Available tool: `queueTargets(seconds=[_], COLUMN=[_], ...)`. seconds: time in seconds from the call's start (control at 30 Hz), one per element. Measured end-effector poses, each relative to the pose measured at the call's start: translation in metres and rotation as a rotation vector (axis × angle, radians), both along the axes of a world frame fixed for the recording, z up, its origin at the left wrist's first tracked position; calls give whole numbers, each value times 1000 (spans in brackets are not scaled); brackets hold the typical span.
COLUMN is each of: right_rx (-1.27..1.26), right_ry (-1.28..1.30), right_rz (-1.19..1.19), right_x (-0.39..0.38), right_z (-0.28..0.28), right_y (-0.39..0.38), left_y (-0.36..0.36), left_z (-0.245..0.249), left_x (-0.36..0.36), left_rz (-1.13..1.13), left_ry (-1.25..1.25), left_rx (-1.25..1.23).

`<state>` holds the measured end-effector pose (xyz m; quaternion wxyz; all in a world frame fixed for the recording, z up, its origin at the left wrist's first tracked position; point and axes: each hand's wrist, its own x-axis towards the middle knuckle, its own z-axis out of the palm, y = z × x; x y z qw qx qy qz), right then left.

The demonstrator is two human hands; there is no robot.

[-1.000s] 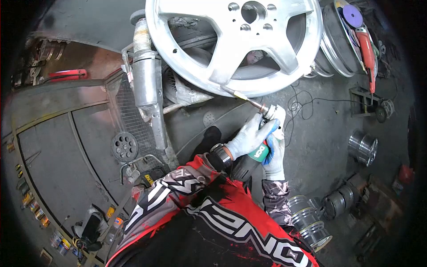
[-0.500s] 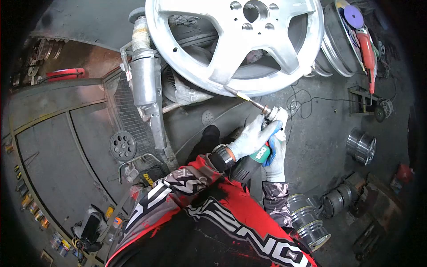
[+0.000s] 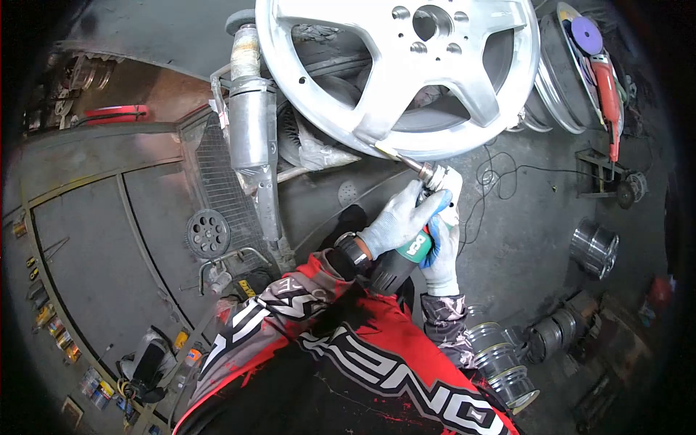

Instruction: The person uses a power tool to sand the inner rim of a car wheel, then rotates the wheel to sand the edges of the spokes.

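Both my hands wear pale gloves with blue palms and are wrapped around a green and black die grinder (image 3: 414, 249). My left hand (image 3: 397, 223), a dark watch at its wrist, grips the front of the tool from the left. On the right side of the body, my right hand (image 3: 441, 255) is closed, its fingers partly hidden behind the tool. The grinder's long shaft (image 3: 409, 164) points up and left, its tip overlapping the lower rim of a silver five-spoke alloy wheel (image 3: 397, 93), close below a spoke's end.
Left of the wheel stands a grey metal cylinder (image 3: 249, 130) on a machine frame. A red polisher (image 3: 605, 94) with a purple pad rests at upper right, its cable (image 3: 529, 167) trailing over the floor. Several rims (image 3: 496, 353) stand at lower right. A perforated disc (image 3: 208, 233) lies left.
The view has shifted, so the wheel appears slightly farther right and lower. Both hands and the grinder have moved left relative to the wheel; the tip stays at the lower rim.
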<state>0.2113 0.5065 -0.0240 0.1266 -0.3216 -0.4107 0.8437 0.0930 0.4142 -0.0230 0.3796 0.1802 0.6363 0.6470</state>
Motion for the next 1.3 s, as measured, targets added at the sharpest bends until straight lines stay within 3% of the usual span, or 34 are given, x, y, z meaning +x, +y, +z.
queueTargets(seconds=[0.07,0.13,0.17,0.3,0.37,0.63,0.73,0.8,0.93,1.1,1.3], right_rx=[14,-10,-4,-14,-25,-96,-10,100,-1,-27,-8], right_ry=[11,-27,-23,-23,-53,-108,-40,-38,-32,-71,-18], right_rz=[6,-28,-30,-27,-33,-106,-45,35,-2,-113,-13], right_x=[-4,-5,-5,8,17,32,32,31,26,28,28], right_z=[-2,-4,-4,-3,-3,-9,-17,-19,-11,-8,-25], right_y=[-4,-6,-5,3,8,17,16,17,13,12,5], left_y=[-3,-7,-6,5,12,26,23,19,17,26,12], left_z=[-7,-16,-16,-22,-2,-4,2,-10,-16,1,3], left_x=[0,-2,-1,11,11,24,19,21,20,19,7], left_rz=[47,-3,-20,14,-12,-54,-77,-55,-85,-105,-105], left_ry=[107,532,419,473,6,-81,-87,-26,177,-146,-186], left_rx=[59,31,45,58,37,-72,-190,-88,-62,-228,-214])
